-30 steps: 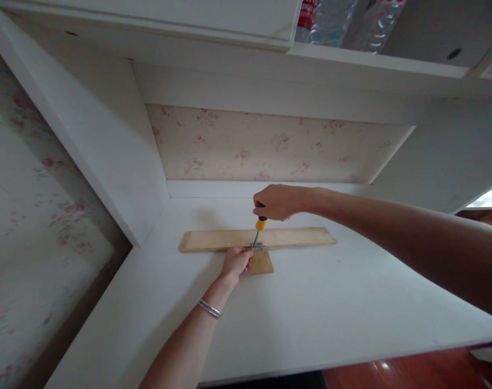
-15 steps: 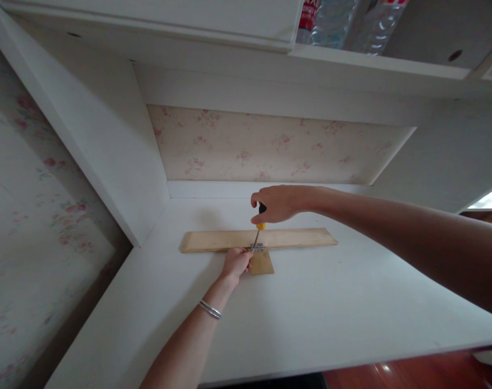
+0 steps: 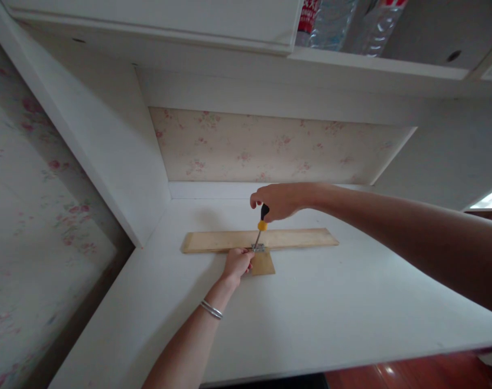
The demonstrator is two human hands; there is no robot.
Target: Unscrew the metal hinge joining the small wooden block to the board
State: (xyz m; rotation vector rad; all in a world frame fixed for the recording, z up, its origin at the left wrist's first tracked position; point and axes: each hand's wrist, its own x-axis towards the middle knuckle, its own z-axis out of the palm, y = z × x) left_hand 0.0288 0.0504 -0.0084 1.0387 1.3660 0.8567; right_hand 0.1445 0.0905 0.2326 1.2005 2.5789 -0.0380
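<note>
Head view: right hand (image 3: 284,201) grips 1 screwdriver (image 3: 263,225) over the hinge (image 3: 260,248); left hand (image 3: 237,263) touches the hinge's left end, its hold unclear.

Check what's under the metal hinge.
Around the metal hinge, the long wooden board and short wooden piece show. Directly beneath, the surface and any screw holes are covered.

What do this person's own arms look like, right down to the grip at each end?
The left forearm and right forearm are bare, with no sleeve in view. A silver-coloured, double-banded, rounded bangle circles the left wrist; none shows on the right. The left grip and right grip are ordinary human hands without gloves, and there are no cables.
</note>
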